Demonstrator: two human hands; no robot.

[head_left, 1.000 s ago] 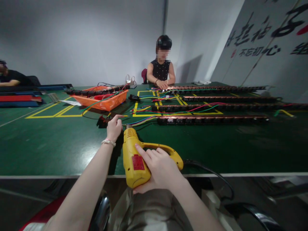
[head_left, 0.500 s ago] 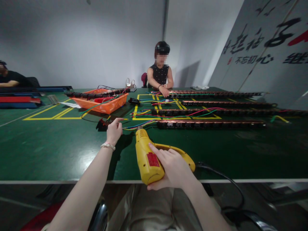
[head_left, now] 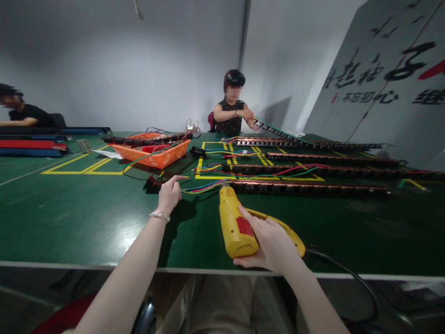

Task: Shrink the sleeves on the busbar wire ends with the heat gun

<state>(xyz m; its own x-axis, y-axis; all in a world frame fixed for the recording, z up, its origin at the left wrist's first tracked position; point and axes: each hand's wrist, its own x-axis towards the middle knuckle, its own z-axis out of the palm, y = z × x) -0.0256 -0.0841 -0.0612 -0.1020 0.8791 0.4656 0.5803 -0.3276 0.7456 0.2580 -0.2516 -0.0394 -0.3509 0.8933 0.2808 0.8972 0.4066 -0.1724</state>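
You are sitting at a green table (head_left: 69,218) in a grey-walled room, your left hand (head_left: 169,195) pinching coloured wires (head_left: 205,186), your right hand (head_left: 273,246) gripping a yellow heat gun (head_left: 234,225).

Heat gun (head_left: 236,227) is sitting in right hand (head_left: 273,246) over table's (head_left: 69,218) near edge; socket strips (head_left: 306,188) are lying behind it, running right; basket (head_left: 153,160) is sitting behind-left.

The heat gun (head_left: 236,227) has a smooth yellow plastic shell with a dull sheen. The green worktop (head_left: 86,218) is smooth and glossy — light mirrors off it. The wires (head_left: 205,186) wear shiny coloured plastic insulation; the orange basket (head_left: 153,160) is plastic, and the long socket strips (head_left: 306,188) show coppery metal bars.
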